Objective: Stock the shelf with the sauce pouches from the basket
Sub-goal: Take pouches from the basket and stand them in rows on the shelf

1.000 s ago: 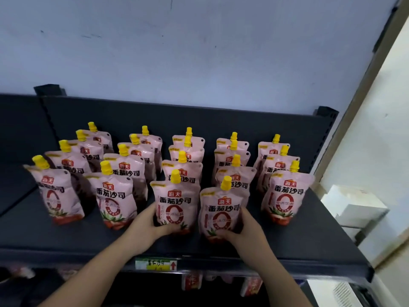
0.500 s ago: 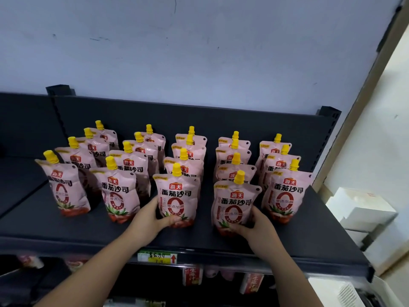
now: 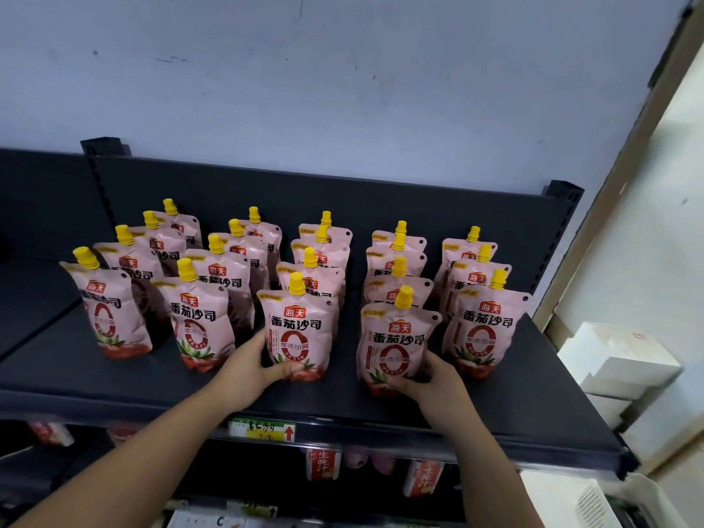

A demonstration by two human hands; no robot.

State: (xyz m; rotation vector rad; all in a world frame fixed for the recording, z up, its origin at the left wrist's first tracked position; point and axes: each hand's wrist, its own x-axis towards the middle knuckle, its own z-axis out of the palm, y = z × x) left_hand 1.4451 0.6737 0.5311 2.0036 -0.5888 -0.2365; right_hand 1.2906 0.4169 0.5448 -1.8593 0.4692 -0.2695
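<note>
**Squaring Up the Front Row**

A person's left hand [image 3: 251, 369] grips the base of the middle front pouch [image 3: 301, 329], while the right hand [image 3: 434, 379] cups the foot of the neighbouring pouch [image 3: 396, 344]. Both stand upright on the dark shelf [image 3: 95, 383] ahead of rows of pink sauce pouches [image 3: 114, 310]. Soft and liquid-filled, they would likely buckle if squeezed high; low at the gusset looks surest. No basket shows.
</note>
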